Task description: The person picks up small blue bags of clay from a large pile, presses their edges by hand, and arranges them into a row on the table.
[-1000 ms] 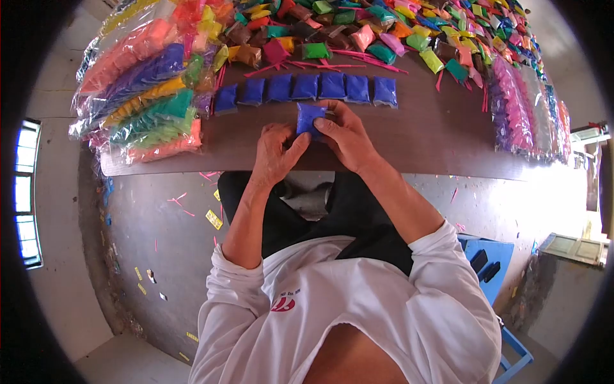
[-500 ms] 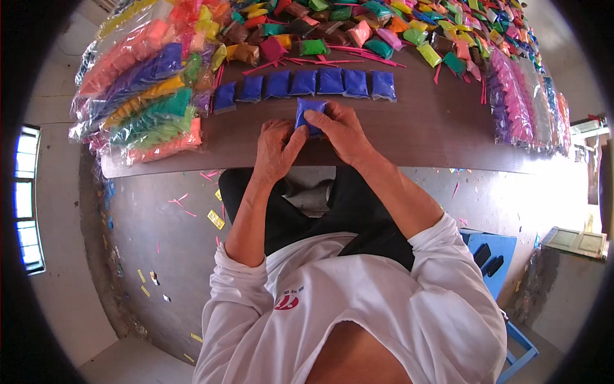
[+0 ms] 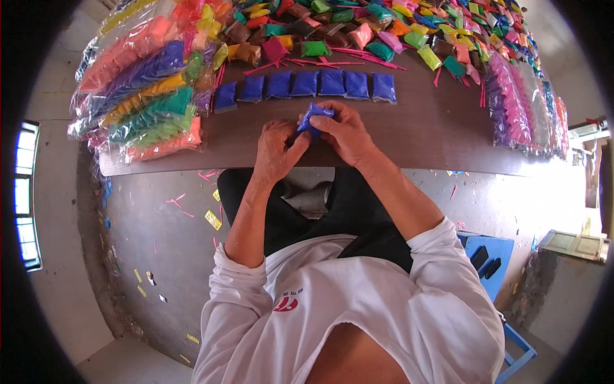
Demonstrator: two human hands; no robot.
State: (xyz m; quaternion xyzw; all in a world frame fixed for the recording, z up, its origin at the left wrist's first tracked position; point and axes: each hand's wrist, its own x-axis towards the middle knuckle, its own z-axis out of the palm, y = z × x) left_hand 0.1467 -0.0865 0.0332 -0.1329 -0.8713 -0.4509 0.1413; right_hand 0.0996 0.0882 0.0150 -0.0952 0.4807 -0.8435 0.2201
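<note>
Between my two hands, above the table's front part, is a small blue packet, squeezed and creased. My right hand grips it from the right, its thumb across the packet's face. My left hand holds the packet's lower left edge with thumb and fingers. Just beyond my hands lies a row of several flat blue packets side by side on the brown table.
Clear bags of coloured packets are stacked at the table's left, with more bags at the right. A heap of loose coloured packets covers the back. Pink strips lie before it. A blue stool stands at lower right.
The blue packet was flat and upright between my hands; now it is creased and tilted. My right fingers have wrapped further round it.
</note>
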